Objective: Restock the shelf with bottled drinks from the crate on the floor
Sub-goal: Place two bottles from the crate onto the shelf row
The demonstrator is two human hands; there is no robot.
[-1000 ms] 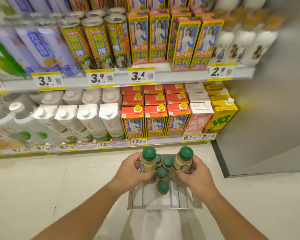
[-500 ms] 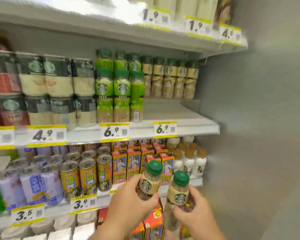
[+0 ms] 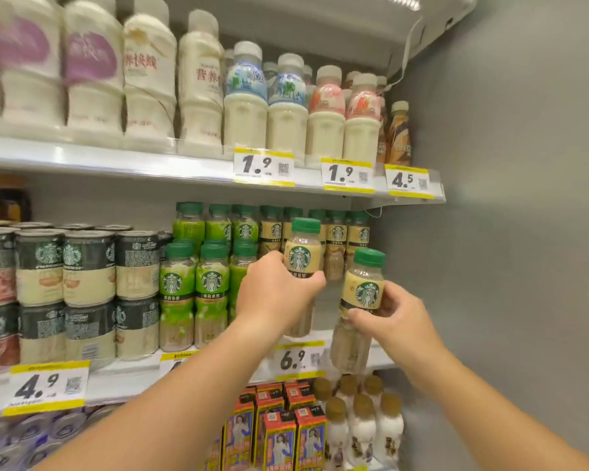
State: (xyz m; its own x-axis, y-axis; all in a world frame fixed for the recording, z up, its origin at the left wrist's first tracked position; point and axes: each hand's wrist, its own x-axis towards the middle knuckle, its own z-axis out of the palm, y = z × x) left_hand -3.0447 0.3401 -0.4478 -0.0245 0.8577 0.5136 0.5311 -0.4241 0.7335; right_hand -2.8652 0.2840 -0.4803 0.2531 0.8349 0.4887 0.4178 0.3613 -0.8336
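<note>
My left hand grips a coffee bottle with a green cap and a beige label, held upright over the front of the middle shelf. Just to its right and a little lower, my right hand holds a second, matching bottle by its middle, in front of the shelf edge. Behind both bottles stands a row of the same beige-labelled bottles at the back of the shelf. The crate is out of view.
Green-labelled bottles stand left of my left hand, stacked dark cans further left. Milk bottles fill the shelf above. Red cartons and white bottles sit below. A grey side wall closes the right.
My view has swung up from the crate on the floor to the middle shelf. Both hands have lifted their bottles from the crate up to the shelf front.
</note>
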